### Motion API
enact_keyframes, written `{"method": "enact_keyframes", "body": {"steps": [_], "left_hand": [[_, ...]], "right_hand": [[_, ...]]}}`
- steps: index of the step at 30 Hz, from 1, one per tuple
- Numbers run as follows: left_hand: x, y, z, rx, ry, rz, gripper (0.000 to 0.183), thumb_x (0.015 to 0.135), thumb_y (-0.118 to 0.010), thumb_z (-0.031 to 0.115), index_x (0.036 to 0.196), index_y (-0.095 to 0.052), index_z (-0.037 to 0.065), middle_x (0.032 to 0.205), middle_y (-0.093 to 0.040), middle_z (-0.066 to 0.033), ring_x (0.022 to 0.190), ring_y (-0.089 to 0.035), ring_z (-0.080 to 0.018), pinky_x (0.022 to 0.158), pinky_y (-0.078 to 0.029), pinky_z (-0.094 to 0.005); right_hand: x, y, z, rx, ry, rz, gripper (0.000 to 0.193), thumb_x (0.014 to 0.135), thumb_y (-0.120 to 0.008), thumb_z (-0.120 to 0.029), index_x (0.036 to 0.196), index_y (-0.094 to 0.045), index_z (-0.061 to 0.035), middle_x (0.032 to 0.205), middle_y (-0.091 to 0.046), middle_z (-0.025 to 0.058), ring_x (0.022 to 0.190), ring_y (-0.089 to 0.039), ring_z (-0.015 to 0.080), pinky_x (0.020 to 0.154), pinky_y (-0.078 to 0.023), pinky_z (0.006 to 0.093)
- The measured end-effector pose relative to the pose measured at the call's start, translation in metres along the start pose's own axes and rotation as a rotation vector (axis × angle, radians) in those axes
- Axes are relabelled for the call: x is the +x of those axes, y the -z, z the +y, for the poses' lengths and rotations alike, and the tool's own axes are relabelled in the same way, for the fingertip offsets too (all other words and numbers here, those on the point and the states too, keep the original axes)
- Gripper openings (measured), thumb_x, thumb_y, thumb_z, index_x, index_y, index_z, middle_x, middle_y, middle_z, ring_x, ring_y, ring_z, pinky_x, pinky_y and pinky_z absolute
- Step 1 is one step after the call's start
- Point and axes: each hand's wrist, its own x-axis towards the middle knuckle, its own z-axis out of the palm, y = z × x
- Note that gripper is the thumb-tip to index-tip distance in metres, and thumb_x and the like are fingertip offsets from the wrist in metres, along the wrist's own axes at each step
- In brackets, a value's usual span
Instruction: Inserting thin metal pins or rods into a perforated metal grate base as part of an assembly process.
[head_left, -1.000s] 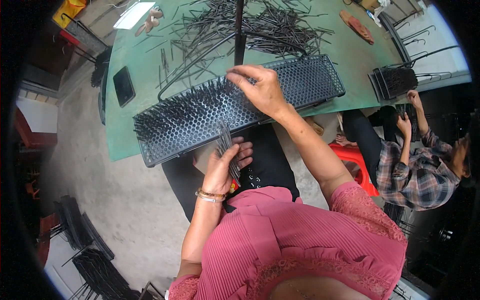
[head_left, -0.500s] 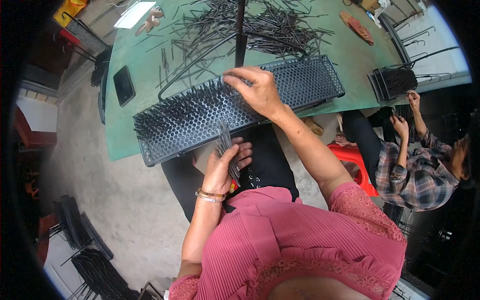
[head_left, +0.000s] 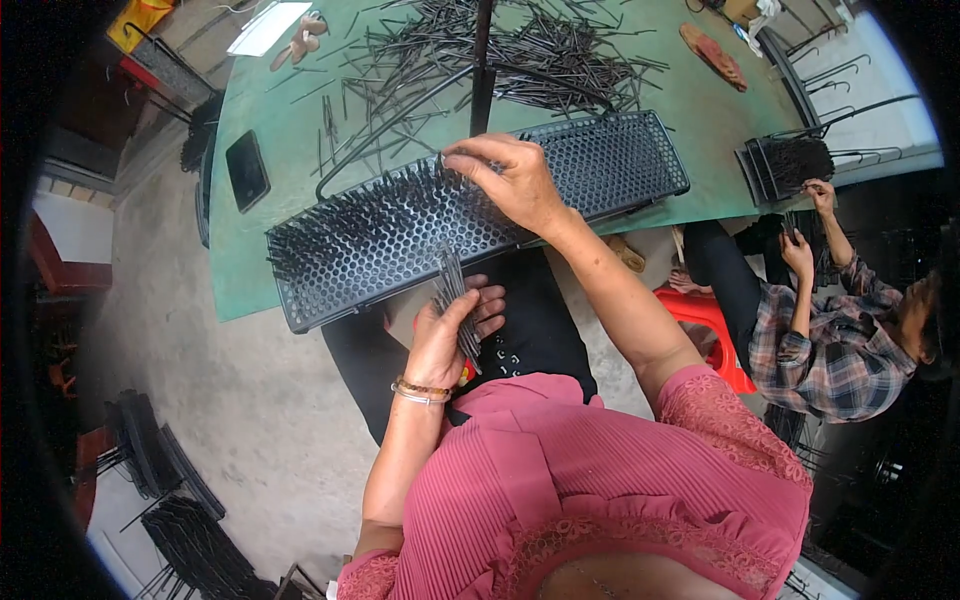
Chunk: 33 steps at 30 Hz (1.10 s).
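Note:
A long black perforated rack (head_left: 625, 165) lies tilted across the near edge of the green table. Dark thin rods (head_left: 345, 225) stand upright in many holes of its left half and along the back; the right part shows bare holes. My left hand (head_left: 455, 320) is closed round a bundle of thin dark rods (head_left: 455, 285), just below the rack's front edge. Over the middle of the rack is my right hand (head_left: 510, 180), thumb and forefinger pinched at the edge of the standing rods. Whatever is between those fingertips is too small to make out.
Loose dark rods (head_left: 540, 60) are heaped on the far side of the green table (head_left: 240, 285). A phone (head_left: 247, 172) lies at the left, a sandal-shaped object (head_left: 713, 56) at the far right. To the right, a co-worker (head_left: 830, 340) handles a similar rack (head_left: 790, 165).
My right hand has shifted very slightly left over the rack. My left hand stays still with its bundle. The co-worker's hands have moved a little.

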Motion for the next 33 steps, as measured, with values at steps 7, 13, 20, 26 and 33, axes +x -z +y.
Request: {"method": "enact_keyframes", "body": {"steps": [7, 13, 20, 26, 33], "left_hand": [[0.000, 0.000, 0.001, 0.009, 0.003, -0.017, 0.028, 0.090, -0.051, 0.010, 0.114, -0.050, -0.004, 0.104, -0.061, -0.0183, 0.088, -0.063, -0.0218, 0.076, -0.055, -0.0337], [0.001, 0.000, 0.001, 0.005, 0.008, -0.013, 0.028, 0.090, -0.050, 0.010, 0.115, -0.050, -0.004, 0.104, -0.061, -0.0183, 0.088, -0.063, -0.0217, 0.076, -0.055, -0.0334], [-0.001, -0.003, 0.001, 0.021, 0.004, -0.030, 0.028, 0.090, -0.050, 0.009, 0.114, -0.050, -0.004, 0.103, -0.061, -0.0177, 0.087, -0.063, -0.0215, 0.075, -0.055, -0.0331], [0.001, -0.002, 0.002, 0.040, -0.002, -0.048, 0.028, 0.090, -0.051, 0.010, 0.115, -0.049, -0.004, 0.103, -0.061, -0.0173, 0.088, -0.063, -0.0217, 0.076, -0.054, -0.0331], [0.003, -0.005, 0.006, 0.021, -0.019, -0.065, 0.031, 0.090, -0.051, 0.011, 0.117, -0.047, -0.004, 0.108, -0.059, -0.0205, 0.093, -0.062, -0.0243, 0.081, -0.053, -0.0358]], "right_hand": [[0.002, 0.000, 0.009, -0.090, 0.149, -0.074, 0.012, 0.078, -0.065, -0.010, 0.087, -0.068, -0.0030, 0.083, -0.067, 0.0081, 0.076, -0.063, 0.0225, 0.072, -0.047, 0.0308], [-0.006, -0.005, 0.017, -0.084, 0.093, -0.081, 0.016, 0.077, -0.066, -0.010, 0.091, -0.067, -0.0036, 0.087, -0.067, 0.0091, 0.080, -0.063, 0.0236, 0.073, -0.047, 0.0318], [-0.009, -0.008, 0.006, -0.019, 0.065, 0.014, 0.022, 0.077, -0.067, -0.010, 0.099, -0.066, -0.0045, 0.091, -0.067, 0.0111, 0.083, -0.063, 0.0249, 0.073, -0.049, 0.0319], [-0.015, -0.010, 0.015, -0.065, 0.102, 0.041, 0.019, 0.077, -0.067, -0.011, 0.095, -0.067, -0.0039, 0.093, -0.066, 0.0112, 0.081, -0.063, 0.0253, 0.073, -0.048, 0.0329], [-0.016, -0.013, 0.011, -0.131, -0.007, 0.160, 0.018, 0.076, -0.067, -0.008, 0.093, -0.067, -0.0019, 0.083, -0.063, 0.0111, 0.075, -0.062, 0.0240, 0.064, -0.049, 0.0298]]}}
